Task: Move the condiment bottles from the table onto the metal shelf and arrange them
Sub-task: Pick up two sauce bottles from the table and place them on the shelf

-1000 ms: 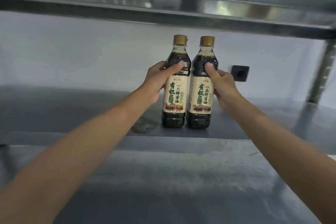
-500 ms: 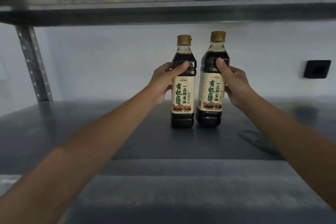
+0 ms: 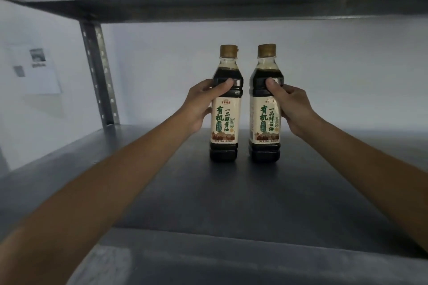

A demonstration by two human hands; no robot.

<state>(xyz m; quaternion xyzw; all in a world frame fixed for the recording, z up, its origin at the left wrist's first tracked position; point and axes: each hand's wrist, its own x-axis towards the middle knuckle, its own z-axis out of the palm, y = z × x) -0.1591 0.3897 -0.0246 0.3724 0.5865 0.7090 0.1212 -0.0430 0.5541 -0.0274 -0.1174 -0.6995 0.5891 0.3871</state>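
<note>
Head view, left hand (image 3: pixel 201 102) gripping left bottle (image 3: pixel 225 109), right hand (image 3: pixel 293 109) gripping right bottle (image 3: pixel 264 120)

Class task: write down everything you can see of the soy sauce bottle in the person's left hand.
The left soy sauce bottle looks like clear plastic, filled with dark liquid to the shoulder, with a tan cap and a cream label printed in green and black. It stands upright on the metal shelf, a narrow gap from the right bottle. The left hand grips its upper body, thumb across the front.
</note>
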